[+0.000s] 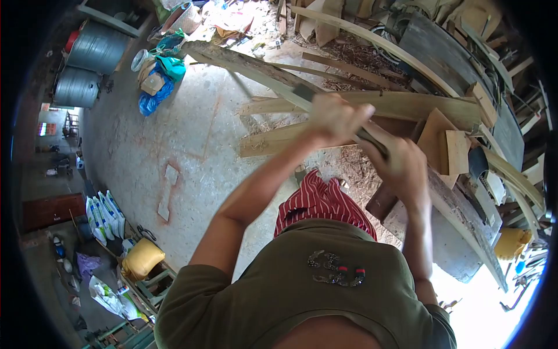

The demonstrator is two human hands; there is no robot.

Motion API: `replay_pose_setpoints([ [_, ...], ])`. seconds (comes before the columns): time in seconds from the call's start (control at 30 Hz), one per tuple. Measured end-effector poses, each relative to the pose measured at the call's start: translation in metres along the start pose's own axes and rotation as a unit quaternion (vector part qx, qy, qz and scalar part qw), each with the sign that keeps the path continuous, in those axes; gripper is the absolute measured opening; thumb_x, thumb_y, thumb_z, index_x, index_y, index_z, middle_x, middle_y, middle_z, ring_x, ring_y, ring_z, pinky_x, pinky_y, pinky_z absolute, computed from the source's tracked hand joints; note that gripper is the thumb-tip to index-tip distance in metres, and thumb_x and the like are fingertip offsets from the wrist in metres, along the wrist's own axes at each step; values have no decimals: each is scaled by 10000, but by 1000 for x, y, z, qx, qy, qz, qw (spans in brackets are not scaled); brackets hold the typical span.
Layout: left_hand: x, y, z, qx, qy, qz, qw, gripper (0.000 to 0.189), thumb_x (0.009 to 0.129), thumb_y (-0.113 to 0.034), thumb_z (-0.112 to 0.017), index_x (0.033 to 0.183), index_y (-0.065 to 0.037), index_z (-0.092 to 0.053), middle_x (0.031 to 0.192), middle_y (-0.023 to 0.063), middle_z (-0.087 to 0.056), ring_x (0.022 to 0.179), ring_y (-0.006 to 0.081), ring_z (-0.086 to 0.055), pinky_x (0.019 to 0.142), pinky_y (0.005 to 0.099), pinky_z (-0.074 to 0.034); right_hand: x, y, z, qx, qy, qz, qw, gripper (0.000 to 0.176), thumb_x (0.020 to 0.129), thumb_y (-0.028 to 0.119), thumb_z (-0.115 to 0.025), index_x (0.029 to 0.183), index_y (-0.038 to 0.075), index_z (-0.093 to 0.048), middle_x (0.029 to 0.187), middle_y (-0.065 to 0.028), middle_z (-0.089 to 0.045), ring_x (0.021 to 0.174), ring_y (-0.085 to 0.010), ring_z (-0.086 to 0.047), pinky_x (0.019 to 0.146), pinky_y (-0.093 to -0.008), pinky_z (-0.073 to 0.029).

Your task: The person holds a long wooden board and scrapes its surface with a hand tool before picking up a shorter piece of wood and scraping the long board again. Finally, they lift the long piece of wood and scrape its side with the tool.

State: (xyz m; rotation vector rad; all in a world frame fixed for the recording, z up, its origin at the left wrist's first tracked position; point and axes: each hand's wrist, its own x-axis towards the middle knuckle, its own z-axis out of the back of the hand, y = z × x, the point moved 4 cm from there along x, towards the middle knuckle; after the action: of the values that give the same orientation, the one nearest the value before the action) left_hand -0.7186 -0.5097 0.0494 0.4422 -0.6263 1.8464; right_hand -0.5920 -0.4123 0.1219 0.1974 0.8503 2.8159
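Note:
A long wooden plank (250, 68) runs diagonally across the view from upper left to lower right, passing beneath both hands. On it lies what looks like a wooden hand plane (375, 138), its dark front end showing past my left hand (337, 119). That hand is closed around the front part, slightly blurred. Behind it my right hand (402, 166) is wrapped round the rear of the plane. The palm side of each hand is hidden, and so is the underside of the plane.
Two wide boards (273, 139) jut out below the plank, with wood shavings (354, 168) on the floor. More timber (442, 110) is piled at right. Metal drums (99, 46) and blue and green bags (157, 87) stand upper left; sacks (104, 215) and a yellow container (143, 257) lower left.

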Motion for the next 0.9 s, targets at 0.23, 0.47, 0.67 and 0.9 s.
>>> replay_pose_setpoints([
  [0.23, 7, -17, -5, 9, 26, -12, 1000, 396, 1010, -361, -471, 681, -199, -619, 437, 48, -525, 393, 271, -571, 420, 419, -411, -8, -11, 10, 9, 28, -33, 999, 308, 918, 333, -681, 1192, 198, -728, 867, -158, -737, 781, -326, -731, 731, -445, -569],
  [0.47, 4, -16, -19, -15, 53, -50, 997, 358, 1004, -361, -502, 688, -237, -617, 404, 27, -472, 339, 203, -520, 358, 383, -360, -20, -15, 7, 1, 28, -46, 999, 310, 917, 281, -691, 1182, 125, -729, 847, -179, -723, 763, -347, -717, 733, -438, -548],
  [0.67, 29, -104, -32, -74, 65, -24, 995, 488, 1041, -397, -431, 630, -213, -619, 399, 55, -473, 359, 250, -544, 396, 402, -413, -71, -46, 55, 7, 13, -86, 996, 300, 921, 308, -680, 1154, 129, -738, 810, -172, -718, 750, -352, -713, 701, -456, -543],
  [0.9, 35, -87, -40, -147, 142, 2, 979, 632, 1036, -419, -393, 511, -163, -636, 491, 122, -593, 442, 296, -616, 486, 448, -486, -62, -52, 48, 5, 10, -110, 994, 335, 903, 325, -697, 1171, 127, -731, 868, -182, -724, 819, -357, -716, 723, -460, -539],
])
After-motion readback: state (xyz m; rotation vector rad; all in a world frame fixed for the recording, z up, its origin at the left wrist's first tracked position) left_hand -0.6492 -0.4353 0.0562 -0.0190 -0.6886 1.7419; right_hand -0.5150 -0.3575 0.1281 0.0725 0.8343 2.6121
